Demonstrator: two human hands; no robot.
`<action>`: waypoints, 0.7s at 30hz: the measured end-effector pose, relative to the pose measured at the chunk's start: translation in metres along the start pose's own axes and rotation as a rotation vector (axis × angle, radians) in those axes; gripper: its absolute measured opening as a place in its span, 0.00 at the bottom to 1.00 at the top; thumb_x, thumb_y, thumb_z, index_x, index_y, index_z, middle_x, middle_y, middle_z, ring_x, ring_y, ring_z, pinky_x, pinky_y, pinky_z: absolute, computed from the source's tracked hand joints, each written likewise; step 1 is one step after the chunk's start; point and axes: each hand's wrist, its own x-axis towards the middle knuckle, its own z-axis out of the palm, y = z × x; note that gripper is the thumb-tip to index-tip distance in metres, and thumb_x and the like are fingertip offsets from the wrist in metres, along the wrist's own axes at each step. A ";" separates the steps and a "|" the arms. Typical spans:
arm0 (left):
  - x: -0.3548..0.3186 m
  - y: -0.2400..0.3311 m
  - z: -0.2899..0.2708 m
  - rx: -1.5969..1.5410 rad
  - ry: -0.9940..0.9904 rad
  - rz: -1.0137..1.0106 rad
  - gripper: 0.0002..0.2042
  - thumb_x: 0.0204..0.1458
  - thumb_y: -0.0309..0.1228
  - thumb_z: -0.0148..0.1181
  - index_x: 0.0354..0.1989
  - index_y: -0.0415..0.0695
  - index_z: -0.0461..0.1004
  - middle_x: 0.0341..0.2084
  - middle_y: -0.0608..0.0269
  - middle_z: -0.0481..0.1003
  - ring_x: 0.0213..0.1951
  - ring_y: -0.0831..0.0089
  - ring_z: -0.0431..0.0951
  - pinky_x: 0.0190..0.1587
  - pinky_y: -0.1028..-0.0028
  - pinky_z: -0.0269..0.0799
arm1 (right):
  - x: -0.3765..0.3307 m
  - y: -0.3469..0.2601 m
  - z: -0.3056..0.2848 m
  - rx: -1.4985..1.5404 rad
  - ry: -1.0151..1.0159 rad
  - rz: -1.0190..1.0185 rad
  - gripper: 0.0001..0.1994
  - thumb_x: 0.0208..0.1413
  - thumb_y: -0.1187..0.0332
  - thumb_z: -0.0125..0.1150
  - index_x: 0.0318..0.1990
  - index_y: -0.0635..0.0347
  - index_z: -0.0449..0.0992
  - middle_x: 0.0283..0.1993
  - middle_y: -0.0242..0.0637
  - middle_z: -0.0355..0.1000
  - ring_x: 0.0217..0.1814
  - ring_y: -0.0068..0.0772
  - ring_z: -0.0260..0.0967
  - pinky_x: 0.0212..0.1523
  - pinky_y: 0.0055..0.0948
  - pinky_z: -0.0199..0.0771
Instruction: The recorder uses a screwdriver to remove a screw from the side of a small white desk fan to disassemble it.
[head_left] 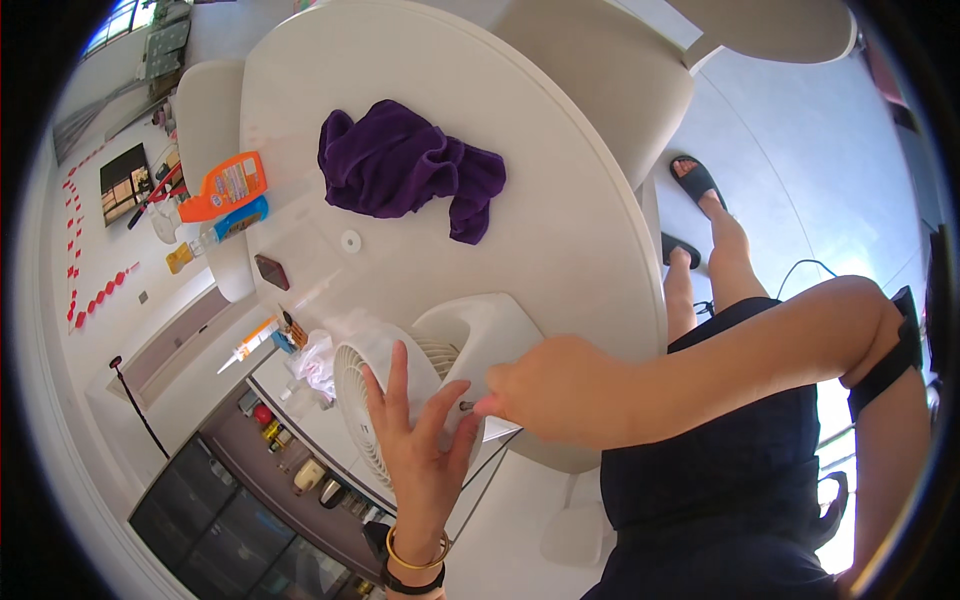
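Note:
A white desk fan (pixel 480 318) with a round slatted grille lies tipped at the near edge of the table. My left hand (pixel 420 430), wearing a gold bracelet and black bands, rests against its white housing with the fingers spread. The left thumb and forefinger curve around a small dark metal piece (pixel 466 406) on the housing. From the other side my right hand (pixel 550 390) is closed, its fingertips at that metal piece. What lies inside the right fist is hidden. Farther off on the table a purple cloth (pixel 405 165) lies crumpled.
The round white table (pixel 560 180) carries a small white disc (pixel 351 241), a dark phone-like block (pixel 271 272), an orange bottle (pixel 228 188) and a blue bottle (pixel 240 218). Beige chairs (pixel 600 80) stand around it. A crumpled plastic bag (pixel 315 362) lies beyond the fan.

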 end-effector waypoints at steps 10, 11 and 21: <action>-0.001 -0.007 0.001 0.085 -0.021 0.096 0.08 0.43 0.29 0.68 0.33 0.50 0.81 0.65 0.52 0.58 0.66 0.34 0.49 0.66 0.46 0.45 | -0.001 -0.002 -0.005 -0.017 0.184 -0.264 0.16 0.60 0.54 0.54 0.38 0.60 0.74 0.19 0.33 0.69 0.24 0.36 0.72 0.24 0.30 0.70; -0.001 -0.007 0.001 0.086 -0.015 0.086 0.06 0.44 0.29 0.68 0.32 0.50 0.81 0.65 0.52 0.58 0.65 0.35 0.50 0.66 0.45 0.45 | -0.001 -0.011 -0.015 0.180 0.035 0.013 0.18 0.60 0.52 0.53 0.38 0.60 0.75 0.20 0.34 0.71 0.24 0.37 0.72 0.26 0.32 0.70; 0.000 -0.001 0.001 0.071 -0.024 0.060 0.11 0.42 0.30 0.69 0.36 0.53 0.81 0.65 0.52 0.59 0.65 0.34 0.51 0.66 0.46 0.45 | -0.011 0.000 0.005 0.125 0.024 0.121 0.19 0.61 0.53 0.52 0.29 0.61 0.72 0.19 0.35 0.72 0.26 0.41 0.72 0.26 0.38 0.68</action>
